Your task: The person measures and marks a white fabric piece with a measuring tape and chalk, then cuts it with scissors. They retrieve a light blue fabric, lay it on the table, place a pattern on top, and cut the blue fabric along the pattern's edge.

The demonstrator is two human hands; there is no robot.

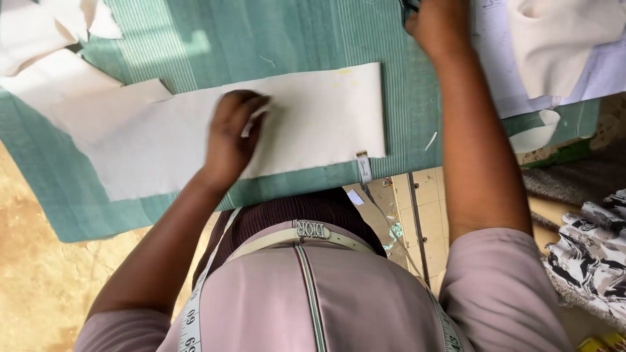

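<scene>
Left hand point(231, 130) flat, fingers together, on cream strip point(306, 124) lying mid-table on green cloth point(326, 32); right hand point(438, 23) at far edge, grip unclear; tan floor point(39, 274) left, patterned fabric point(590, 248) right.

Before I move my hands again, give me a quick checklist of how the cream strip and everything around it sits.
1. Cream strip flat on the green cloth: ok.
2. Left hand pressing on the strip: ok.
3. Right hand grip at the top edge: cannot tell, partly cut off.
4. Strip's right end square and unfolded: ok.
5. Loose cream pieces off the strip: not ok, one overlaps its left end.
6. Tape measure off the work: ok, it hangs round the neck.
</scene>
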